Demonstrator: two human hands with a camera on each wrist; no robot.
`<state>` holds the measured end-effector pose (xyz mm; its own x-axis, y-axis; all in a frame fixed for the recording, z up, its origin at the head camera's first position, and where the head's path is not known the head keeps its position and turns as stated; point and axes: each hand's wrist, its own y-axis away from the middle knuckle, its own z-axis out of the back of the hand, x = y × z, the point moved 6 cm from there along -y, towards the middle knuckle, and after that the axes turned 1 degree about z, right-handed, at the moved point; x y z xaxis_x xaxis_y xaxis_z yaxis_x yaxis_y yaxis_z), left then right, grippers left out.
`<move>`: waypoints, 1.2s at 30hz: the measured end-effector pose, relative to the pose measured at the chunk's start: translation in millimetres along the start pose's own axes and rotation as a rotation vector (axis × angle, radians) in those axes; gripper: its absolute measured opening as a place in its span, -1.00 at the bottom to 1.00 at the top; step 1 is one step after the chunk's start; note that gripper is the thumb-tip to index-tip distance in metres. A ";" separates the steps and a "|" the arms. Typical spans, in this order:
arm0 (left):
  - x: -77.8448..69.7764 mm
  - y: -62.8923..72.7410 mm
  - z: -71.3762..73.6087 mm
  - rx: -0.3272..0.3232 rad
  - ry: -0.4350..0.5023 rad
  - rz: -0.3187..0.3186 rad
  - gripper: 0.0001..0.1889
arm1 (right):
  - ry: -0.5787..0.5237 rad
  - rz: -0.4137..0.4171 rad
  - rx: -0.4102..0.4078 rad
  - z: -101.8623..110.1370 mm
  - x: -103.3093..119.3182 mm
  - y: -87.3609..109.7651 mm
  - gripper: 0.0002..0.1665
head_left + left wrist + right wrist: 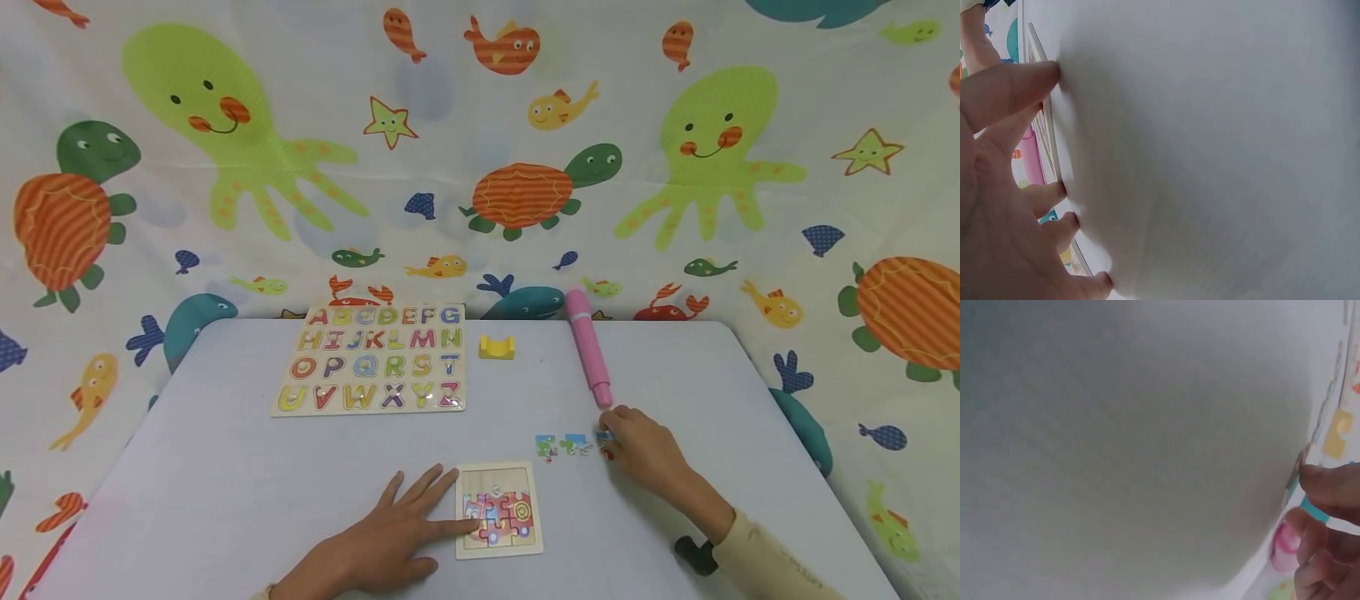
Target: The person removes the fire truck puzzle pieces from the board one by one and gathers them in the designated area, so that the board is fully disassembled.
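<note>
We see the left hand (393, 535) reaching in from the lower left, palm down, fingers (453, 528) spread, one resting on the puzzle board (480, 485) that lies flat on the worktop (210, 467). The right hand (647, 448) angles in from the lower right, thumb and fingers pinching a puzzle piece (603, 436) beside two loose pieces (576, 443), near the pink tube (588, 346).

The jigsaw tray (495, 476) is pale wood-toned, its fitted pieces (521, 508) mostly red; the loose pieces (577, 443) are mainly blue and green. The toy block (497, 351) is yellow, the tube (588, 345) pink, the alphabet letters (392, 396) multicoloured. Lime octopuses (187, 75) and orange-striped turtles (521, 196) pattern the white backdrop (442, 158).
</note>
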<state>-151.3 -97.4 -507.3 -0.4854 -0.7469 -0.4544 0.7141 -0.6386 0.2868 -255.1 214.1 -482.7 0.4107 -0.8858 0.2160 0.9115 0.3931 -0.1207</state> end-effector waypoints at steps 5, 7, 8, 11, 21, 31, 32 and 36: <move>0.2 -0.4 -0.6 0.002 -0.007 0.008 -0.30 | -0.015 0.101 -0.033 -0.5 22.7 -4.5 -0.63; 0.5 -0.6 -1.2 0.004 -0.008 0.010 -0.31 | -0.034 0.180 -0.007 -2.5 38.0 -7.4 -0.59; 0.5 -0.8 -1.6 0.006 -0.008 0.011 -0.31 | -0.044 0.218 0.018 -4.3 45.8 -9.0 -0.57; 0.8 -1.0 -2.5 0.013 -0.009 0.010 -0.31 | -0.049 0.327 0.112 -10.3 70.7 -11.9 -0.47; 1.7 -2.5 -1.5 0.039 0.005 0.005 -0.33 | -0.102 0.521 0.325 -38.3 138.7 -15.8 -0.55; -0.6 -0.7 0.6 0.032 -0.007 -0.004 -0.33 | -0.185 0.535 0.425 -48.1 161.4 -15.3 -0.65; -0.8 -0.4 1.0 0.030 -0.008 -0.004 -0.33 | -0.208 0.516 0.443 -48.7 162.2 -15.6 -0.64; -1.1 1.1 2.3 0.019 -0.018 -0.009 -0.33 | -0.274 0.445 0.482 -53.0 163.9 -17.9 -0.64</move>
<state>-151.2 -97.8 -504.6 -0.5004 -0.7445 -0.4420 0.7002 -0.6483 0.2991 -205.3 48.8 -496.5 0.6790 -0.5472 0.4894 0.5385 0.8243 0.1745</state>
